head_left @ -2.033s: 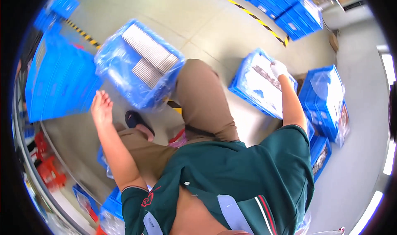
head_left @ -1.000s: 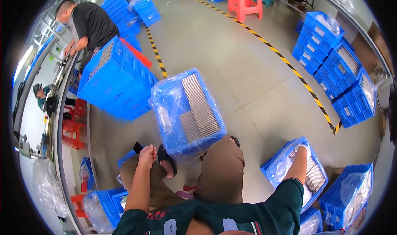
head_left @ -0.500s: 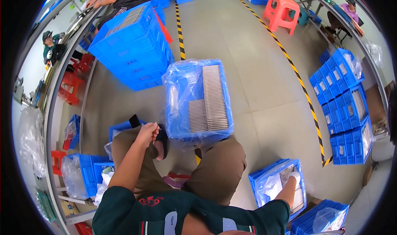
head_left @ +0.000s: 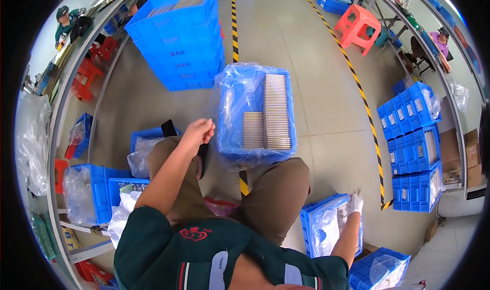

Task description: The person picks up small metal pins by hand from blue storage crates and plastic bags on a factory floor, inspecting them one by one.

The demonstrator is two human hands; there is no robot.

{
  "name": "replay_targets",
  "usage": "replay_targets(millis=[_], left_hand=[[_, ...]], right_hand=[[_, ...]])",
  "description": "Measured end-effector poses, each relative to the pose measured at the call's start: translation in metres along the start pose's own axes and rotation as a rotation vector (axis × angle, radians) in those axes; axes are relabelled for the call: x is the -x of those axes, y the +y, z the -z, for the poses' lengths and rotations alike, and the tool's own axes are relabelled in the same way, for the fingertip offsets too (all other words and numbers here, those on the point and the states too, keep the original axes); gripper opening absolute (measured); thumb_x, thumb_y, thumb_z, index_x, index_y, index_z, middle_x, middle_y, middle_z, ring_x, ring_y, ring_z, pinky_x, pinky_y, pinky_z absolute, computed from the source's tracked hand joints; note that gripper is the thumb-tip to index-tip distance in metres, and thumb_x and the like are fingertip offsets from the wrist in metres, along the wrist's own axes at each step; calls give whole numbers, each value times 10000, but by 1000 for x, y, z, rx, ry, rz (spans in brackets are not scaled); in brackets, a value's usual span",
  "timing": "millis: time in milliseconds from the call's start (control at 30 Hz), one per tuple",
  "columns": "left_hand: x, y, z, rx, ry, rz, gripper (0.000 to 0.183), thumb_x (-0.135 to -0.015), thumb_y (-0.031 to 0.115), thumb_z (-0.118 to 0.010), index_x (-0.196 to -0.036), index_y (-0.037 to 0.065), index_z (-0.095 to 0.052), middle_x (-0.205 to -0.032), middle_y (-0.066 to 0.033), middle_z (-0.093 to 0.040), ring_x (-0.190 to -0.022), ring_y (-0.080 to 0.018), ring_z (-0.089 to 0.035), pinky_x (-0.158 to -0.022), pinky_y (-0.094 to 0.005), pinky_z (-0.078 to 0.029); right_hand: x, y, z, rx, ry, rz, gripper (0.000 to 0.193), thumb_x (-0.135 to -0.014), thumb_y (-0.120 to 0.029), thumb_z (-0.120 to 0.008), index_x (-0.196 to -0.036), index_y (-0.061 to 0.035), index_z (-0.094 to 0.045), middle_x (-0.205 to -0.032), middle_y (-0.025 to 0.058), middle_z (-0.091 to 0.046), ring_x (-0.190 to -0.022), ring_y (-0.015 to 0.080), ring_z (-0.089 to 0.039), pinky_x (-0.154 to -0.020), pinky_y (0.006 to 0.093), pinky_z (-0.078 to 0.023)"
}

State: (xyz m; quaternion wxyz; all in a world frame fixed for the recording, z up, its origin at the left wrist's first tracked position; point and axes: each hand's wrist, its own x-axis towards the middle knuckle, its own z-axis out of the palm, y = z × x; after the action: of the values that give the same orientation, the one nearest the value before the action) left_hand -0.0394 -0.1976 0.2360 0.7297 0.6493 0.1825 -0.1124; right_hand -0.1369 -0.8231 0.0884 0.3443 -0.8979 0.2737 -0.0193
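Note:
In front of my knees stands a blue crate (head_left: 293, 93) lined with clear plastic film (head_left: 236, 98). Thin metal strips (head_left: 277, 111) are packed in it on edge, a long row at the right and a shorter row (head_left: 253, 130) beside it. My left hand (head_left: 200, 132) is bare, its fingers curled closed just left of this crate, with nothing visible in them. My right hand (head_left: 355, 204), in a white glove, is over the far right edge of a lower crate (head_left: 307, 223). Thin greyish pieces (head_left: 358, 191), apparently metal strips, stick up from its fingers. More strips (head_left: 342, 217) lie in that crate.
Stacked blue crates (head_left: 184, 60) rise at the far left; more (head_left: 416, 152) stand at the right. A red stool (head_left: 359, 29) is at the far right. Benches run along both sides, with people seated there. Yellow-black tape (head_left: 363, 98) marks the floor.
My right hand has come up out of the lower right crate to its far edge, with thin pieces showing at its fingers. My left hand stays closed beside the middle crate. The view has shifted.

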Motion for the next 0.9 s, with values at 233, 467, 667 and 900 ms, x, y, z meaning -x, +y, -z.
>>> replay_targets(millis=[233,467,667,900], left_hand=[[-24,53,-29,153,-177,-131,235,-874,296,-491,-805,74,-529,-639,16,-486,-538,-62,-416,-500,-202,-340],[-47,63,-28,395,-204,-236,244,-868,305,-510,-790,76,-543,-662,8,-514,-557,-63,-446,-511,-202,-364],[-41,52,-10,507,-207,-212,209,-867,277,-521,-822,74,-547,-675,-1,-535,-570,-77,-464,-553,-211,-385],[-40,55,8,468,-219,-157,171,-869,234,-517,-818,72,-540,-683,-10,-544,-574,-75,-478,-551,-208,-400]], right_hand=[[29,-296,-17,-811,-439,-98,172,-857,-203,-526,-846,-36,-567,-545,-28,-436,-375,47,-322,-342,193,-227],[83,-469,-109,-722,-724,352,147,-863,-168,-526,-831,-26,-551,-584,6,-502,-410,48,-341,-375,190,-249],[120,-496,-163,-522,-643,503,131,-839,-150,-557,-795,-26,-551,-586,-10,-495,-538,60,-423,-499,214,-349],[121,-511,-178,-440,-667,580,144,-838,-159,-557,-825,-16,-568,-585,4,-503,-547,66,-446,-504,233,-366]])
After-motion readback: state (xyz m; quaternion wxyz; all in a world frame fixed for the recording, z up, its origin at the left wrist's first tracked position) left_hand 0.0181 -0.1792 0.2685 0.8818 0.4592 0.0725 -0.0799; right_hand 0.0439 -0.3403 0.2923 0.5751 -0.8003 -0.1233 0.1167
